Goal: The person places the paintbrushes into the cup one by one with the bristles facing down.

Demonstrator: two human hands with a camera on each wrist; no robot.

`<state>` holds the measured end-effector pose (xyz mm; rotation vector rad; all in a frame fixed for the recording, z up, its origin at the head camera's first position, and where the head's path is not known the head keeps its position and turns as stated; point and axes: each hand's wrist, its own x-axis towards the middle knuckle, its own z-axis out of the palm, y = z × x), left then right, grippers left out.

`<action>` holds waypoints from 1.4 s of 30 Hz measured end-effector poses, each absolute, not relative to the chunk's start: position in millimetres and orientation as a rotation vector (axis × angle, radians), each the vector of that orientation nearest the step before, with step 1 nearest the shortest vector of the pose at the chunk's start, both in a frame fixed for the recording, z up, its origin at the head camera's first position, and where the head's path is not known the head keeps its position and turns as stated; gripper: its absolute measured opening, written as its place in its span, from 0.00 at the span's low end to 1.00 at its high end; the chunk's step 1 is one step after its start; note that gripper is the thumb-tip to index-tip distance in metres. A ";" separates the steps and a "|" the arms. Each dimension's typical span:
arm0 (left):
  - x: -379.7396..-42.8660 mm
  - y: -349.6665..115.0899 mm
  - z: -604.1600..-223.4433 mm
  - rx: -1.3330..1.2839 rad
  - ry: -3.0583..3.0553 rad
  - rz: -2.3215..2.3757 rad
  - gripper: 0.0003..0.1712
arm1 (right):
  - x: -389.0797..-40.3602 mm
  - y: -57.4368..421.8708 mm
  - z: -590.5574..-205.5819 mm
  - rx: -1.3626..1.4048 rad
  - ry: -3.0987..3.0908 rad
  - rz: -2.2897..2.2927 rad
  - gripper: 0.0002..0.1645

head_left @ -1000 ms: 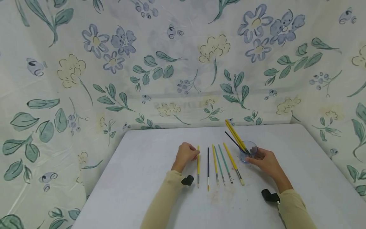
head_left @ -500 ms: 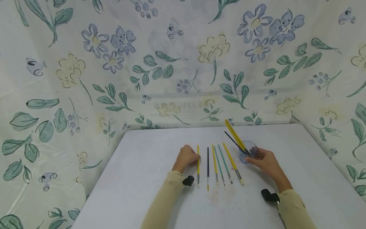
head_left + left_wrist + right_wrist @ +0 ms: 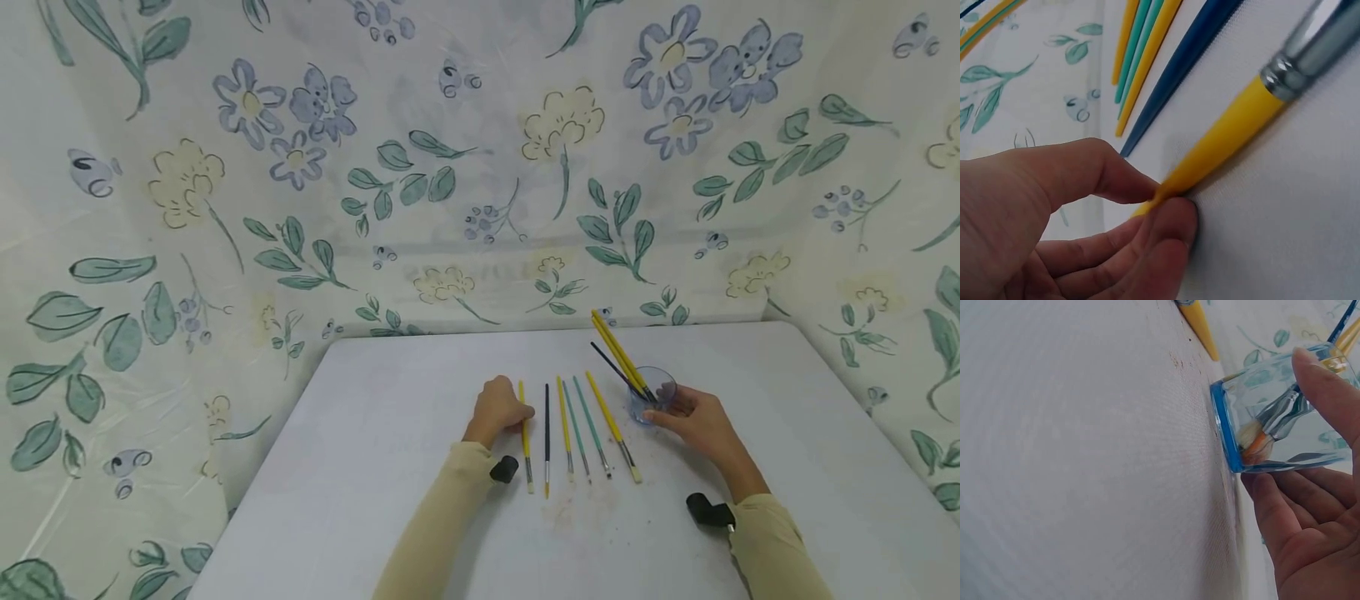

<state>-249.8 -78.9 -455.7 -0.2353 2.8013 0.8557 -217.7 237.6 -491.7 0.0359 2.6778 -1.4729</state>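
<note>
The floral cloth (image 3: 225, 208) hung behind and beside the white worktop (image 3: 375, 467), unchanged from the earlier frames. On the worktop's far right of centre stood the glass (image 3: 651, 395), with brushes (image 3: 617, 354) leaning out of it to the far left. The right hand (image 3: 697, 422) held the glass as before, thumb and fingers (image 3: 1285, 512) curled round its wall, bristles showing inside near the blue base. Left of the glass lay a row of five brushes, handles far, bristles near: a yellow one (image 3: 612, 427), two teal ones (image 3: 587, 428), a thin yellow one (image 3: 564, 429), a dark blue one (image 3: 547, 437). The left hand (image 3: 501, 410) pinched the leftmost yellow brush (image 3: 524, 433) near its far end between thumb and fingers (image 3: 1166, 237). Since a second ago that hand had shifted slightly right, and this brush lay closer to the dark blue one, its near end angled right.
</note>
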 end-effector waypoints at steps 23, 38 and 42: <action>-246.7 -74.6 -456.3 -0.225 2.853 0.768 0.18 | -218.9 240.2 -494.3 0.026 2.671 -1.487 0.52; -245.4 -93.2 -453.7 -0.180 2.680 1.159 0.13 | -218.4 238.7 -495.8 0.037 2.680 -1.481 0.50; -246.4 -94.6 -450.8 -0.171 2.609 1.323 0.13 | -218.0 239.2 -495.4 0.035 2.684 -1.471 0.50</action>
